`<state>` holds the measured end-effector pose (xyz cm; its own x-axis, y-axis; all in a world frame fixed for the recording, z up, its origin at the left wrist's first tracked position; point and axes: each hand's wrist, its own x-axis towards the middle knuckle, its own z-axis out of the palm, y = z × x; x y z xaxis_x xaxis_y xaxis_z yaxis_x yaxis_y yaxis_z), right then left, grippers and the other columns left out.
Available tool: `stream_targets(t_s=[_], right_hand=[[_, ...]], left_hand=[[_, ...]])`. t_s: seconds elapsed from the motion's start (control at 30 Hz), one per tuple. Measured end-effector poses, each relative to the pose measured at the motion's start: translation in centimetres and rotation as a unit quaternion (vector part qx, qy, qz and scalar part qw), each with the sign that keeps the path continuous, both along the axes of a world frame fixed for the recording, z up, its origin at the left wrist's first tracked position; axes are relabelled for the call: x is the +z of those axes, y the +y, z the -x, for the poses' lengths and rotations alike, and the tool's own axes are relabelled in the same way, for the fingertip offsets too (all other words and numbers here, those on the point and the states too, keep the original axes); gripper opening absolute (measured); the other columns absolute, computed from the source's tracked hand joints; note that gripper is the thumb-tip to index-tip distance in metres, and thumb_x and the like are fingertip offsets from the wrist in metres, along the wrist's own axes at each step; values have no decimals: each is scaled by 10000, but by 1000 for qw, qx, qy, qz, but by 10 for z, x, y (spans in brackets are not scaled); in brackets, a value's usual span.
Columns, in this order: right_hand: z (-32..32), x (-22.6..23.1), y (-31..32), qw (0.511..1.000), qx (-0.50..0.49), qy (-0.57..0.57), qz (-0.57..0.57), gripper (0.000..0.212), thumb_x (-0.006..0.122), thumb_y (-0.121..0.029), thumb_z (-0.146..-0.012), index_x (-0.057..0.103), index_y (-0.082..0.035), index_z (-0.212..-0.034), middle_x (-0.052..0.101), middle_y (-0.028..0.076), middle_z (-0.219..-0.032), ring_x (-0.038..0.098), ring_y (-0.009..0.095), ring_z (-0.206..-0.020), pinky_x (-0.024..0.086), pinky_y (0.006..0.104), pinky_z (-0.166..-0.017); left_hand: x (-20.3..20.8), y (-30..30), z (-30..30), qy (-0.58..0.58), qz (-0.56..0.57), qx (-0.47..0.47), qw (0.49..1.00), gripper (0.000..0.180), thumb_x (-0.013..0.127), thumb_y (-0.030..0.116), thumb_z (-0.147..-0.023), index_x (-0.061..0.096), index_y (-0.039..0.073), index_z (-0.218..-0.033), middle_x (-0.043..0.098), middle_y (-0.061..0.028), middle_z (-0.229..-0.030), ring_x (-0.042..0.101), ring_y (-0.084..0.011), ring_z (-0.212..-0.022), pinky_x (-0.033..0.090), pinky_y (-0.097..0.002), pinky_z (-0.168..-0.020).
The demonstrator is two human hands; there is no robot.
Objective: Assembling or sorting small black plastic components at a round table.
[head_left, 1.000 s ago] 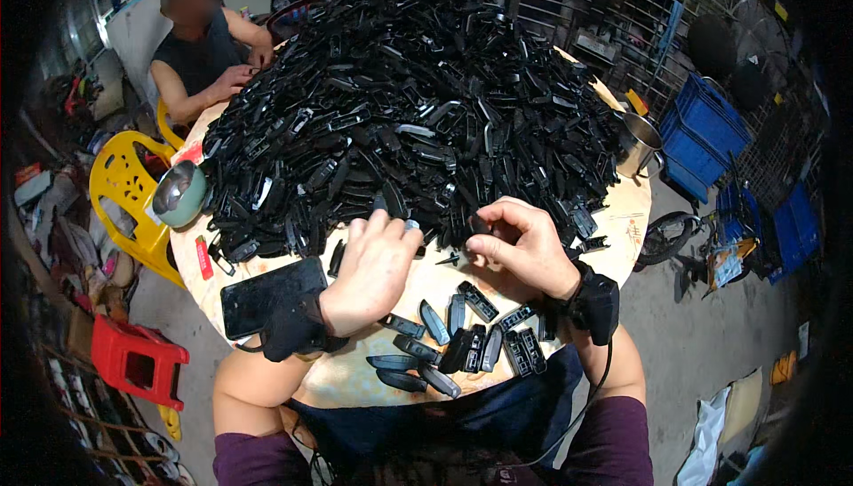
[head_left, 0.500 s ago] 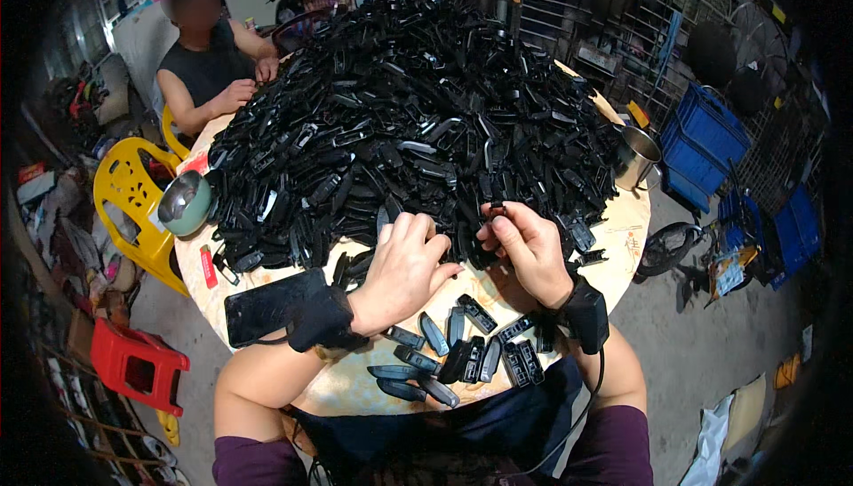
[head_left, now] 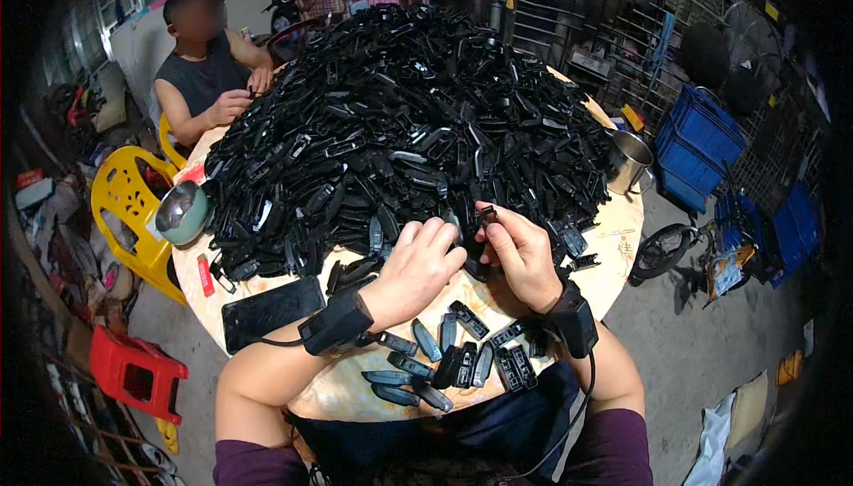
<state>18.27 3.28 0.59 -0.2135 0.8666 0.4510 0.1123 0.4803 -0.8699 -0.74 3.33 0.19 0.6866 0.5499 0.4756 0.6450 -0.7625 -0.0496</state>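
Right hand (head_left: 526, 261) is pinching a small black part (head_left: 487, 216) between thumb and fingers, over the near edge of the heap (head_left: 382, 122). Left hand (head_left: 416, 270) is resting half-curled nearby — fingertips hidden, cannot tell its grip. Risk: part is sitting at the very fingertips — a slack pinch could be losing it among similar dark pieces.

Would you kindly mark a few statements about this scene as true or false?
1. The right hand holds a small black part. True.
2. The metal mug stands left of the black heap. False: it stands to the right.
3. The green bowl sits left of the heap. True.
4. The red stool is on top of the table. False: it is on the floor.
5. Another person is at the table's far left side. True.
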Motion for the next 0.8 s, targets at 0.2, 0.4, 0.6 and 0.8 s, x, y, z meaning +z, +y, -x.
stream_targets(t_s=[0.2,0.4,0.6,0.8], right_hand=[[3,2,-2,990,7,-68,-123,288,559,-45,-895,590,17,-1174,635,150,-880,628,210,-699,506,288,-649],[9,5,-11,952,49,-148,-263,248,695,-82,-795,685,-66,-1042,628,106,-893,640,221,-738,520,295,-645],[12,0,-9,971,8,-131,-202,201,656,-49,-820,689,-24,-1017,629,120,-877,631,227,-725,510,294,-646],[8,-3,-2,983,40,-108,-141,207,656,-55,-827,685,1,-1024,627,119,-886,619,207,-786,488,283,-700]], left_hand=[[7,-2,11,-86,9,-25,996,184,640,71,-781,558,39,-943,555,-106,-1035,542,-265,-964,430,-369,-812],[17,-9,18,-511,531,6,676,114,564,109,-934,522,33,-1009,580,-45,-993,582,-75,-723,516,-190,-527],[14,-16,17,-558,603,-23,570,288,476,46,-950,479,-35,-1227,597,-123,-1085,640,-166,-912,570,-280,-722],[16,-24,23,-494,575,-85,647,446,457,-61,-906,409,-45,-1349,521,-146,-1274,601,-186,-1066,511,-282,-916]])
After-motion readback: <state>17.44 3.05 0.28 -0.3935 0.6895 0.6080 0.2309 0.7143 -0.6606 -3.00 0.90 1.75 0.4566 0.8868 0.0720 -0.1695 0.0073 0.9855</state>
